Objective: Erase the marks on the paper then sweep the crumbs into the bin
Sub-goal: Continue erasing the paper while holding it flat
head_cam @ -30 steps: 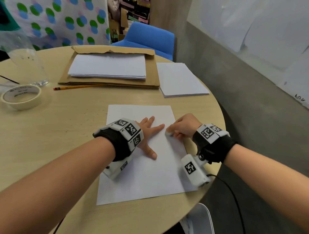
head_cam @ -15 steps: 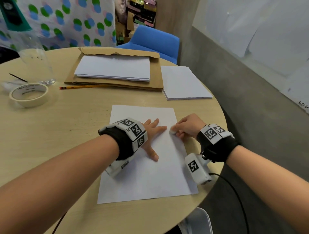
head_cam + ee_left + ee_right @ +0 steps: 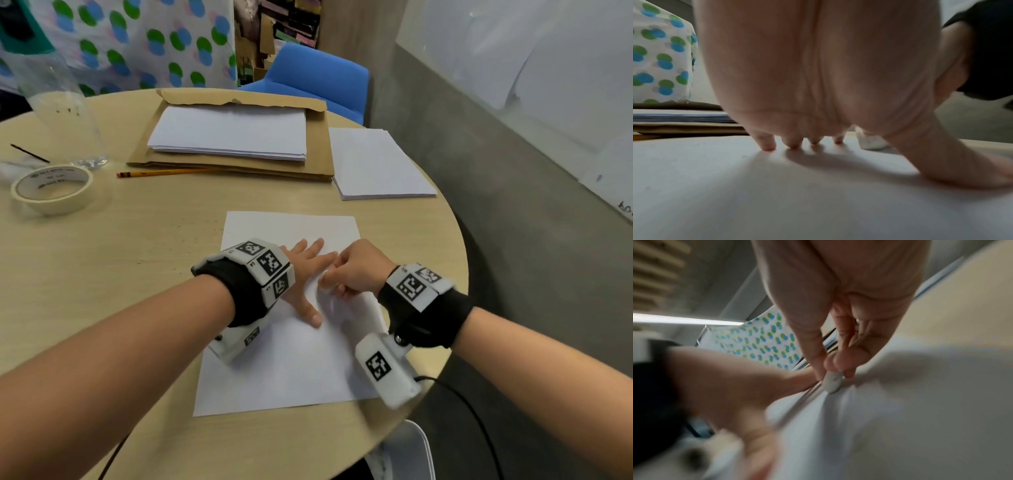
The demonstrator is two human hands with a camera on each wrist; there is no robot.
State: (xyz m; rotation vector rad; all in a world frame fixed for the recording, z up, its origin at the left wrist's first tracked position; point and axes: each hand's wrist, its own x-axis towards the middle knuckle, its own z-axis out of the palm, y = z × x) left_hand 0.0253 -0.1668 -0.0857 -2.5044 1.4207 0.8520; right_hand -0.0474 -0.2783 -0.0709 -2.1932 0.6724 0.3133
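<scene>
A white sheet of paper (image 3: 291, 370) lies on the round wooden table (image 3: 120, 274) near its front right edge. My left hand (image 3: 305, 270) lies flat on the sheet with fingers spread, pressing it down; the fingertips (image 3: 767, 146) touch the paper (image 3: 777, 203). My right hand (image 3: 356, 270) pinches a small white eraser (image 3: 325, 282) against the paper just right of the left thumb. The right wrist view shows the eraser (image 3: 832, 382) gripped between thumb and fingers, tip on the sheet (image 3: 900, 410). No marks or crumbs are plain to see. A white bin rim (image 3: 411, 448) shows below the table edge.
At the back lie a paper stack (image 3: 233, 133) on a brown envelope (image 3: 318, 154), a second stack (image 3: 376, 164), a yellow pencil (image 3: 164, 172), a tape roll (image 3: 51, 188) and a clear bottle (image 3: 65, 102). A blue chair (image 3: 315, 78) stands behind. The table edge drops off at right.
The right hand with the eraser has shifted slightly nearer along the sheet, toward the left thumb. The left hand stays pressed on the paper.
</scene>
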